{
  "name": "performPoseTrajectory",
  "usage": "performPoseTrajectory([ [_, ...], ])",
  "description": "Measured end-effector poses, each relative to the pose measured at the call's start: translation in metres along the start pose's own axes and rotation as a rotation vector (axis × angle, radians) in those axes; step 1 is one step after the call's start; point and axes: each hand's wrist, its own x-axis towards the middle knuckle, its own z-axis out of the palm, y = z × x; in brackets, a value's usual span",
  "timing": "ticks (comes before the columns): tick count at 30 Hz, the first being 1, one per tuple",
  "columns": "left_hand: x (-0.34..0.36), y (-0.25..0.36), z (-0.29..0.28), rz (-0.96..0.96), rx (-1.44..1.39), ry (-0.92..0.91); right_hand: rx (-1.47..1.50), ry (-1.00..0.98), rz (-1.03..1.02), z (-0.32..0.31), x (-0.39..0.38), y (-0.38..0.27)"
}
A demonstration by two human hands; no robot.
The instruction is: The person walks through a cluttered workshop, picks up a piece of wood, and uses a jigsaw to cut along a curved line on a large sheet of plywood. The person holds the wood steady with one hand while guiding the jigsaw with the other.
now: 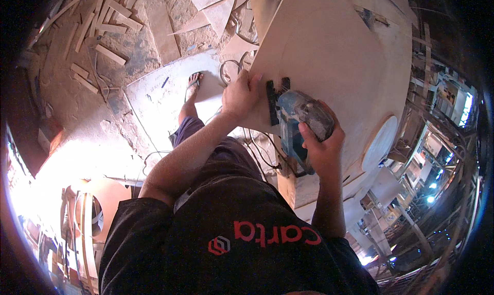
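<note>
A large pale plywood sheet lies on a bench to the right of my body. On its left edge rests a jigsaw with a blue-green, dusty body and a dark base plate. My right hand is wrapped round the jigsaw's handle. At the sheet's left edge, a little left of the base plate, my left hand is closed with its fingers curled at the board. The blade is hidden, so I cannot tell whether it is in the wood.
Dark cords hang beside the bench near my legs. Wood strips and thin offcuts litter the dusty floor at the far left. A white board lies under my sandalled foot. Another light oval panel sits at the right.
</note>
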Motion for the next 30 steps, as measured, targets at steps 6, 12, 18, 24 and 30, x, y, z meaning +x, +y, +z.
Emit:
performPoseTrajectory([
  [6,-0.042,-0.031,0.043,-0.004,-0.124,0.042,-0.072,-0.117,-0.073,-0.023,-0.021,0.030],
  [12,-0.063,-0.026,0.042,0.053,-0.075,-0.157,-0.162,-0.159,-0.206,-0.045,-0.023,0.057],
  [18,-0.035,-0.100,0.070,0.391,0.203,-0.310,-0.144,-0.205,-0.199,-0.042,-0.022,0.054],
  [24,-0.044,-0.031,0.024,0.259,0.112,-0.363,-0.166,-0.164,-0.162,-0.045,-0.019,0.057],
  [30,-0.038,-0.050,0.038,0.257,0.177,-0.371,-0.199,-0.162,-0.224,-0.043,-0.018,0.055],
])
